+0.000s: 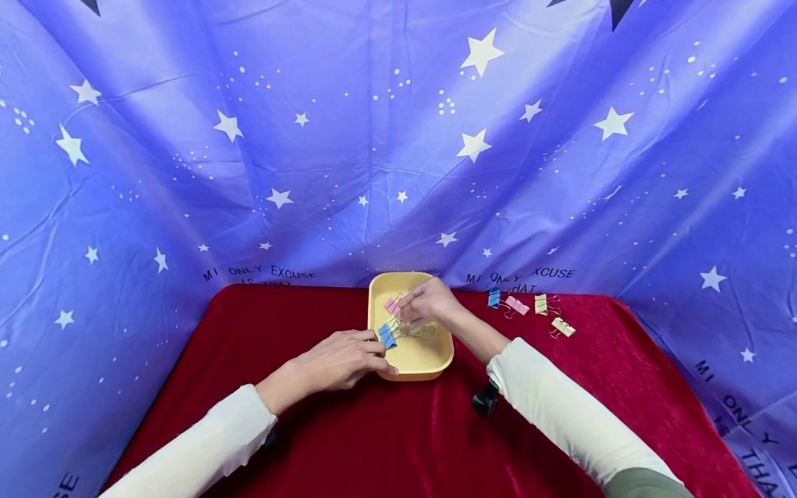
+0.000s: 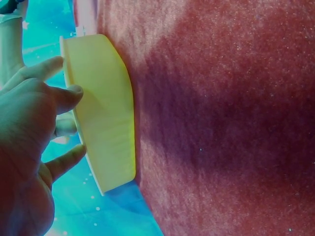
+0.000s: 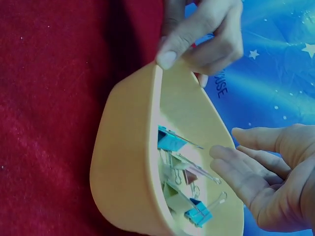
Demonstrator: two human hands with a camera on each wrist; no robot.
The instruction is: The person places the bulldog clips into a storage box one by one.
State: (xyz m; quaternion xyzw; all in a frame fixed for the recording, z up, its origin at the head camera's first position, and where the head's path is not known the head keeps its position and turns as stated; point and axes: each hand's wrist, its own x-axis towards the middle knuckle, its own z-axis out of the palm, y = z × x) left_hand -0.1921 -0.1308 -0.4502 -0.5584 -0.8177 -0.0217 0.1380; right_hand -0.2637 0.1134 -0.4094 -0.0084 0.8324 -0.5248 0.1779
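Note:
A yellow plastic box [image 1: 429,361] stands on red cloth with several binder clips in it. Among them show a blue binder clip [image 1: 387,337], a pink binder clip [image 1: 392,307] and a pale yellow binder clip [image 1: 418,331], partly behind the right hand. My left hand [image 1: 342,360] grips the box's near left corner, its thumb on the rim in the right wrist view. Over the box's far right side is my right hand [image 1: 429,303]. Its extended fingers [image 3: 236,172] hold nothing in the right wrist view, and the clips lie below them.
Right of the box, near the table's back edge, lie another blue binder clip [image 1: 494,298], a pink one and two pale yellow binder clips [image 1: 563,327]. A blue star-printed curtain [image 1: 373,138] surrounds the back and sides of the red-covered table [image 1: 398,443].

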